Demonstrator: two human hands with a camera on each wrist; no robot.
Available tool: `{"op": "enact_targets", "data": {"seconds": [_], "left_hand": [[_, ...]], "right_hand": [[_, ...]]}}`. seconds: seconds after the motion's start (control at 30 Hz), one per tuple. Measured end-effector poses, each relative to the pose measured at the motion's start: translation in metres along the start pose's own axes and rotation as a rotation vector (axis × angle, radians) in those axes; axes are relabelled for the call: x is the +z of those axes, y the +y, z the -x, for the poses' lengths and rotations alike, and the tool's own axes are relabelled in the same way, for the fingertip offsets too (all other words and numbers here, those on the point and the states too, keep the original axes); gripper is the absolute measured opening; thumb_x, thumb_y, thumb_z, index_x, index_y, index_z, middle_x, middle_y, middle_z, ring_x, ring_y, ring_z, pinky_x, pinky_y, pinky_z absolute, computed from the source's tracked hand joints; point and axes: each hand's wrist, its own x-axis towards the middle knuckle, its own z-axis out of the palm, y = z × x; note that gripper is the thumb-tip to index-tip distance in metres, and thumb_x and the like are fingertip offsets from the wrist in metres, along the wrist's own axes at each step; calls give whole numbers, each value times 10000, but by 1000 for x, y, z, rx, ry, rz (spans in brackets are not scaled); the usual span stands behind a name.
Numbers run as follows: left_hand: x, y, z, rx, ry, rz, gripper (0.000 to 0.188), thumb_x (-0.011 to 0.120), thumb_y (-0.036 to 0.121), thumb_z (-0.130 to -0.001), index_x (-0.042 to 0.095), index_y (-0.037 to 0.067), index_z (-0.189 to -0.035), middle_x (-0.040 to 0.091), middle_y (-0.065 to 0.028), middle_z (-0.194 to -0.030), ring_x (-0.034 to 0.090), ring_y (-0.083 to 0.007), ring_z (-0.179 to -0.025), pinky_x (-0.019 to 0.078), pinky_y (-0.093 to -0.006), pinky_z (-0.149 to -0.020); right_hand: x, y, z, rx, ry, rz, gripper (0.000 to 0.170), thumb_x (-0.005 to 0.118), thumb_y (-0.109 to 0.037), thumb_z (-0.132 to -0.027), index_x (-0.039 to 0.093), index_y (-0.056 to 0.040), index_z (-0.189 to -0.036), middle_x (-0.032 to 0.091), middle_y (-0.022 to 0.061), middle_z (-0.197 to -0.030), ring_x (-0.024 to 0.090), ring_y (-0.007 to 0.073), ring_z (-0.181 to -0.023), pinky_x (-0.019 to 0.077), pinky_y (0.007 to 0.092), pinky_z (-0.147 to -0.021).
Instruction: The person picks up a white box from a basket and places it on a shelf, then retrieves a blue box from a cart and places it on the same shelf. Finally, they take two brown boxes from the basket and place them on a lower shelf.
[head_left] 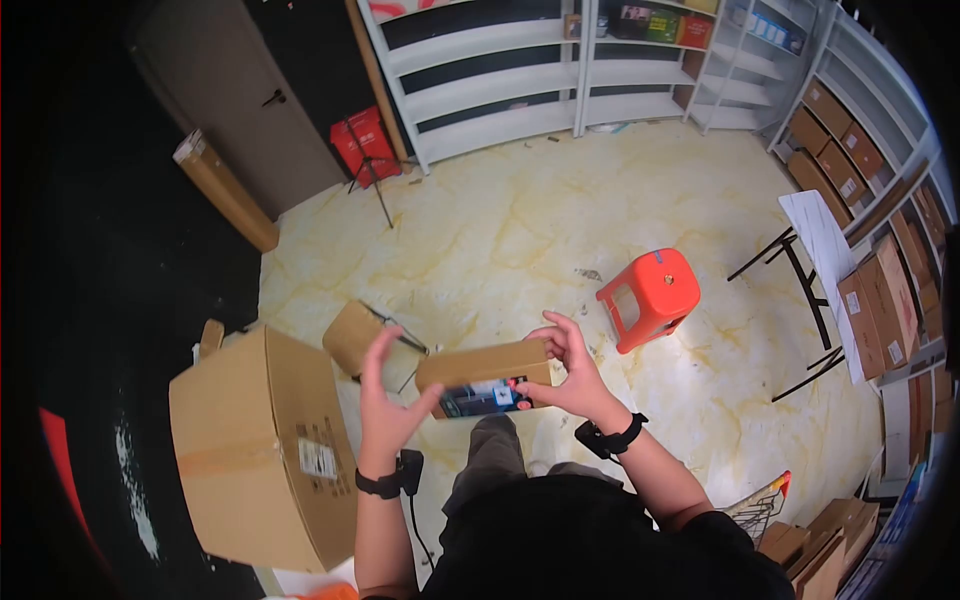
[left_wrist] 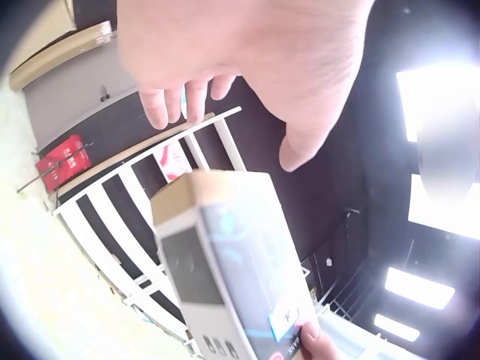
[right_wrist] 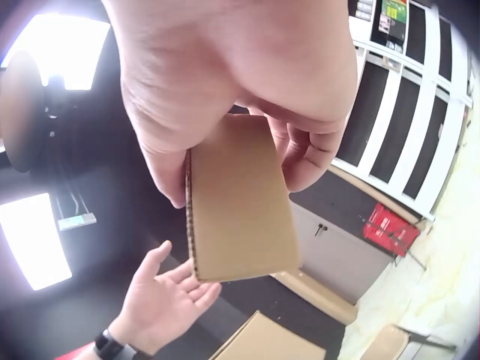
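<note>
A long cardboard box (head_left: 478, 368) with a dark printed side is held out in front of the body. My right hand (head_left: 577, 375) grips its right end, thumb on the printed side and fingers over the far side. The right wrist view shows the plain brown end of the box (right_wrist: 241, 202) between thumb and curled fingers. My left hand (head_left: 388, 405) is beside the left end of the box, fingers raised and thumb spread. A gap shows between the left hand (left_wrist: 255, 67) and the box (left_wrist: 225, 247) in the left wrist view.
A large taped carton (head_left: 240, 450) stands at the left, near a small chair (head_left: 357, 338). A red plastic stool (head_left: 662, 285) is ahead on the right. White shelves (head_left: 490, 75) line the back, and a folding table (head_left: 815, 225) stands at the right.
</note>
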Motion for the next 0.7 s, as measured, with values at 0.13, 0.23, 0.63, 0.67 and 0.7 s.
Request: {"op": "enact_targets", "data": {"seconds": [0.13,0.23,0.63,0.67,0.7], "left_hand": [[37,-16,-62,-30,-478,22,810,890,230,-688,498,29,-1368,563,-138,-1363,514,-278,-1289,392,-407,-1100],[54,-76,-120,-77,-682,177,727,880,241,-715,543,20,-1321,614,-128,-1289,573,-248,-1209,434,-387,-1052],[97,-172,-329,-251,-353,778,494,746,16,-846,510,-1,-1280,631,-97,-1207,620,-167,-1103,506,-318,-947],[105,-178,-341,-255,-373,762,512,739,11,-850,495,1,-1300,613,-96,-1233,598,-171,-1141,502,-318,-953],[114,-181,-352,-257,-389,760,512,739,11,-850,495,1,-1300,613,-96,-1233,598,-171,-1141,502,-318,-953]], "right_hand": [[-3,6,-62,31,-108,84,995,889,-97,-711,261,-96,-1483,530,90,-1265,580,169,-1060,492,315,-927],[-3,23,-118,32,-234,186,919,892,-147,-719,347,-91,-1457,530,86,-1303,581,180,-1101,492,327,-949],[-27,86,-308,121,186,144,753,766,-190,-869,325,-35,-1460,492,156,-1408,544,244,-1237,475,366,-983],[-33,94,-314,174,124,187,699,749,-187,-879,364,-32,-1442,512,147,-1388,549,239,-1227,483,360,-966],[-41,102,-321,229,61,231,646,731,-183,-889,403,-28,-1424,531,139,-1369,554,234,-1217,492,354,-950]]}}
